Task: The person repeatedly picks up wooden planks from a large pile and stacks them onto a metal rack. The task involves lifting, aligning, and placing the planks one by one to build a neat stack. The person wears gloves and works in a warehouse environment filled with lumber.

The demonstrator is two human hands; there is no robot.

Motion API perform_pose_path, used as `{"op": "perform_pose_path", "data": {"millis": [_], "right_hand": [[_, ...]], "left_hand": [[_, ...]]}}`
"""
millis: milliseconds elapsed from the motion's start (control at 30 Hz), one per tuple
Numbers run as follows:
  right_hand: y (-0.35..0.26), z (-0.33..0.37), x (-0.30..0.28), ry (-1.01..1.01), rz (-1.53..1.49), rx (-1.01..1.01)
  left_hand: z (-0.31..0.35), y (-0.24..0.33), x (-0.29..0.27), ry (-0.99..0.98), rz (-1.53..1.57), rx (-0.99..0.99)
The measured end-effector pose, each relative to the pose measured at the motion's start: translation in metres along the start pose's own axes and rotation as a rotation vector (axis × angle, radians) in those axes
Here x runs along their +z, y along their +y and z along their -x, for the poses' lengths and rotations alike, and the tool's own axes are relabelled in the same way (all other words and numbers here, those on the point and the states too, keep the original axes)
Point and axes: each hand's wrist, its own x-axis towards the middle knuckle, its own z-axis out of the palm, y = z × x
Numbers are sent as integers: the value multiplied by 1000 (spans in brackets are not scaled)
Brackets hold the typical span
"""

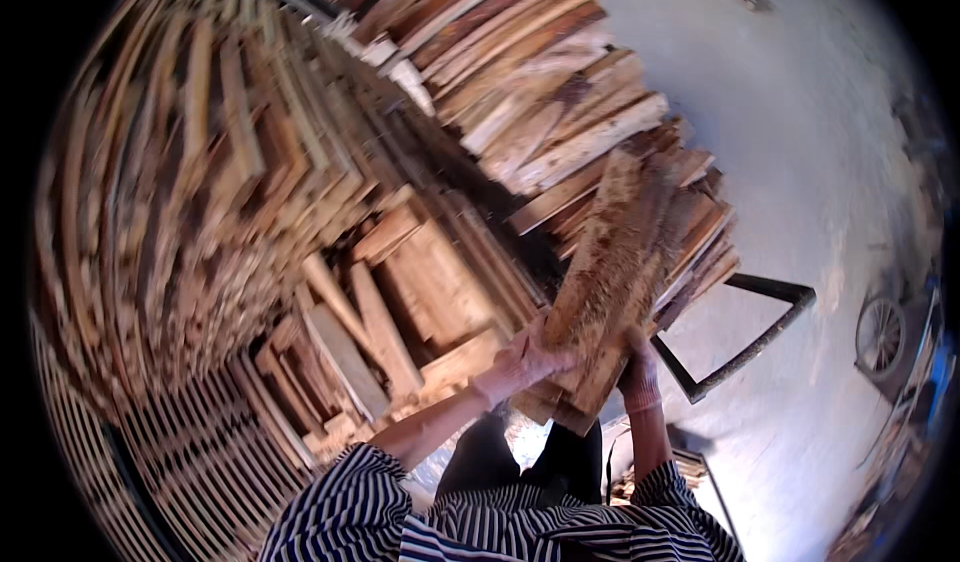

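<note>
Several rough wooden boards (592, 297) are held together in front of my body, slanting up and away to the right. My left hand (532, 356) is closed around their left edge near the close end. On the opposite edge my right hand (640, 370) grips the boards, its fingers partly hidden beneath them. Both hands seem to wear thin pale gloves. The far ends of the boards overlap a stack of planks (570, 147), and I cannot tell whether they rest on it.
At the left stands a tall pile of long slats (190, 162). Nearer lie short wooden pieces (380, 327) beside it. A dark metal frame (795, 292) sits on the grey floor (790, 162) to the right, with a spoked wheel (881, 335) beyond.
</note>
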Motion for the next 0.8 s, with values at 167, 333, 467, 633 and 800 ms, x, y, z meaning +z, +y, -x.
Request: {"op": "perform_pose_path", "data": {"millis": [167, 333, 467, 633, 800], "right_hand": [[50, 32, 20, -289, 57, 40], [110, 32, 49, -376, 350, 30], [183, 107, 228, -704, 511, -23], [252, 160, 341, -865, 1024, -400], [334, 151, 382, -1093, 1444, -878]], "left_hand": [[130, -75, -49, 22, -174, 393], [217, -65, -113, 101, -480, 444], [280, 28, -155, 401, -12, 729], [400, 26, -211, 345, 474, 1080], [474, -34, -296, 530, 257, 1017]]}}
